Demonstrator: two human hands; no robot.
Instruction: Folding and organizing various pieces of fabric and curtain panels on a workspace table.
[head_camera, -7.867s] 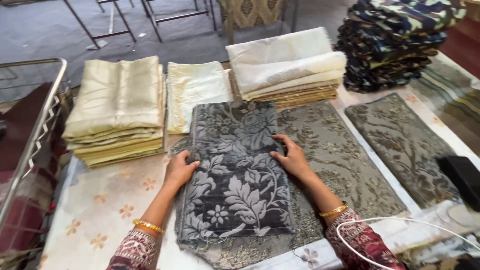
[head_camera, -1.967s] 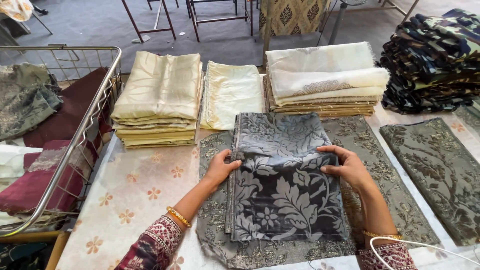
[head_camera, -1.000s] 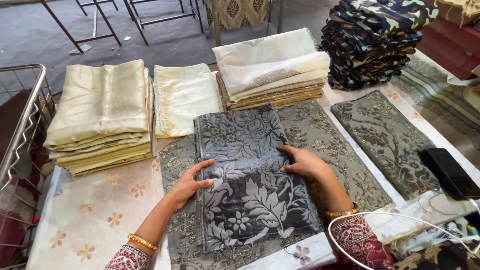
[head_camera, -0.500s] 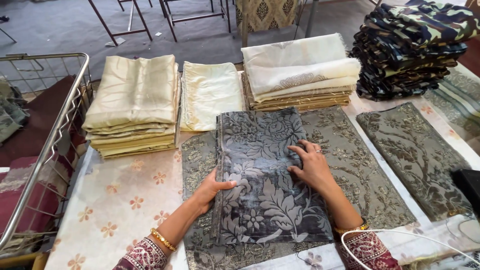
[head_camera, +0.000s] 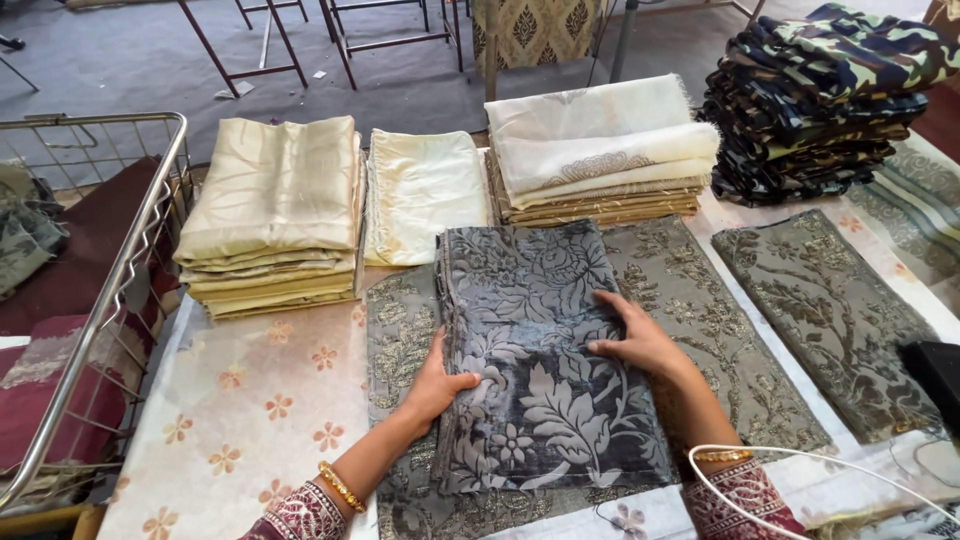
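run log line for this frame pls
left hand: gripping edge of folded grey floral fabric | right hand: flat on top | under: olive patterned cloth

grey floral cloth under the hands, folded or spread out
Folded: the grey cloth shows stacked layer edges along its left side, where the left hand grips; the right hand lies flat on top.
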